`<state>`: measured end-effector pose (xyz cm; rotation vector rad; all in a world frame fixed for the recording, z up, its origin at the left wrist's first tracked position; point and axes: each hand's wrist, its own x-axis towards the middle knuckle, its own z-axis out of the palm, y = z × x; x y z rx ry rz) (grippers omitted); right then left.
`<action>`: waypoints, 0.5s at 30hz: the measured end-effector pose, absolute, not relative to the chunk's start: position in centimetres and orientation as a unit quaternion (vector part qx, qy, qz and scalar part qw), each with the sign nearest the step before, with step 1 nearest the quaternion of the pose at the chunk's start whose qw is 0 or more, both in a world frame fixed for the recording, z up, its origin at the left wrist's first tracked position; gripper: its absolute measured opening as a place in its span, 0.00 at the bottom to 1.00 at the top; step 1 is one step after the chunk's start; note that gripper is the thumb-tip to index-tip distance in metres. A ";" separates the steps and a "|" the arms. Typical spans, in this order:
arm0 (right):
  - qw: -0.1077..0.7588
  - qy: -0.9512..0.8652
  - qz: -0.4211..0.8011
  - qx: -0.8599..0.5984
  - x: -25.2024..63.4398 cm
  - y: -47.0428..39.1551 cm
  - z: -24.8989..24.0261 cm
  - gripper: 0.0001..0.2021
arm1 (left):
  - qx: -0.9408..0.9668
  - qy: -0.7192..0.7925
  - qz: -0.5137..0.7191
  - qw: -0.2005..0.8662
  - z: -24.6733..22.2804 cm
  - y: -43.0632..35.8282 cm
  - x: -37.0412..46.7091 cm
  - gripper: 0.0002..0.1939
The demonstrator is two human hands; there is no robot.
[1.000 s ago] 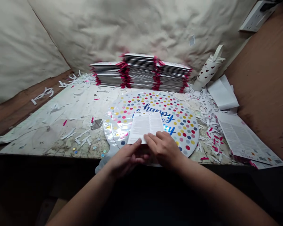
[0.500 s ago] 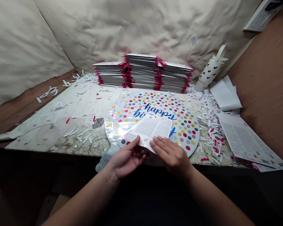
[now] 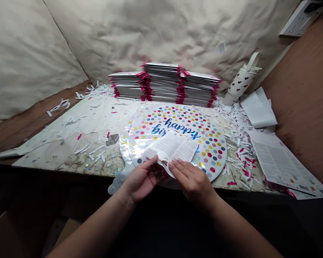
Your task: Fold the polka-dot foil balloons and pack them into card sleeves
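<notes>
A round foil balloon (image 3: 212, 143) with coloured dots and blue "happy birthday" lettering lies flat near the table's front edge. Over its lower middle is a white printed paper (image 3: 181, 147) with a crease down it. My left hand (image 3: 145, 179) pinches the paper's lower left edge between thumb and fingers, palm turned up. My right hand (image 3: 192, 179) has its fingers together on the paper's lower right edge, gripping it. Between the hands the lower edge curves, and a small dark gap shows there.
Three stacks of flat pink-edged packets (image 3: 163, 84) stand at the back. A white tumbler with hearts (image 3: 240, 84) leans at the back right. Paper shreds (image 3: 240, 130), loose white sheets (image 3: 258, 107) and printed sheets (image 3: 285, 165) lie on the right.
The paper's lower edge has bent upward between my hands, and a dark gap now shows there. My right hand has shifted slightly left and down. The view has moved a little.
</notes>
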<state>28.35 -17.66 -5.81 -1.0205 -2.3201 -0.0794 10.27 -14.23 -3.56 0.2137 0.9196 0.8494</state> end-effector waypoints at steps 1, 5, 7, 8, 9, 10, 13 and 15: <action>0.308 -0.868 0.022 -0.388 28.6 -17.5 -5.6 0.19 | 0.141 0.434 0.401 0.794 -3.7 -14.2 10.2 0.09; 0.371 -0.830 0.137 -0.392 29.0 -16.3 -4.6 0.21 | 0.256 0.448 0.382 0.767 -3.8 -14.1 9.7 0.08; 0.382 -0.849 0.095 -0.352 28.5 -15.4 -4.5 0.18 | 0.265 0.452 0.364 0.770 -3.7 -14.0 9.4 0.08; 0.380 -0.862 0.066 -0.328 28.1 -15.0 -4.6 0.16 | 0.267 0.453 0.357 0.772 -3.6 -14.0 9.2 0.09; 0.375 -0.874 0.042 -0.307 27.6 -14.6 -4.6 0.15 | 0.269 0.455 0.353 0.772 -3.5 -14.0 9.0 0.09; 0.375 -0.880 0.030 -0.292 27.1 -14.2 -4.7 0.14 | 0.273 0.457 0.351 0.771 -3.5 -13.9 8.9 0.09; 0.410 -0.857 0.094 -0.297 26.2 -13.6 -4.6 0.10 | 0.305 0.456 0.336 0.766 -3.4 -13.6 8.7 0.10; 0.456 -0.805 0.187 -0.330 26.6 -13.6 -4.0 0.09 | 0.324 0.457 0.338 0.756 -3.5 -13.1 8.6 0.11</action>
